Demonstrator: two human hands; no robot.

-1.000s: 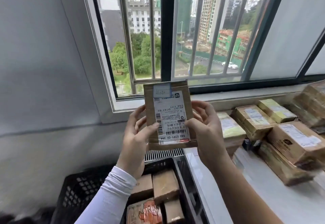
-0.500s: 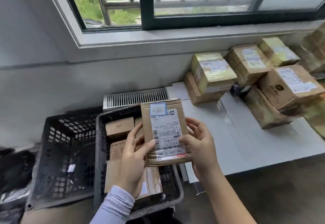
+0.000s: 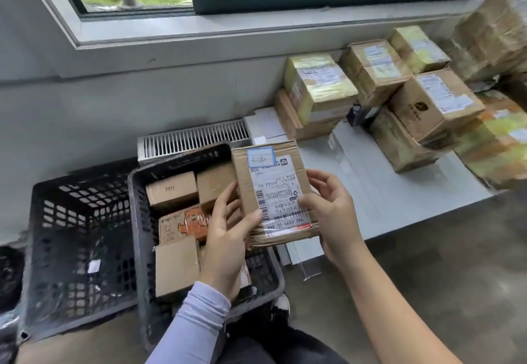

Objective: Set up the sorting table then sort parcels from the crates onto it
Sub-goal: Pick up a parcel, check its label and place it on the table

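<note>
I hold a flat brown cardboard parcel with a white shipping label and a small blue sticker, label facing me. My left hand grips its lower left edge, thumb on the label. My right hand grips its right edge. The parcel hangs over the gap between a dark plastic crate holding several cardboard parcels and the white sorting table. Several taped parcels are stacked along the table's back.
A second dark crate, with only a small white scrap inside, stands to the left. A white vent grille runs below the window sill. A tall stack of boxes fills the table's far right. Brown floor lies in front.
My view has tilted down from the window to the crates and table. The parcel, still in both hands, has come down from window height to just above the crate's right edge.
</note>
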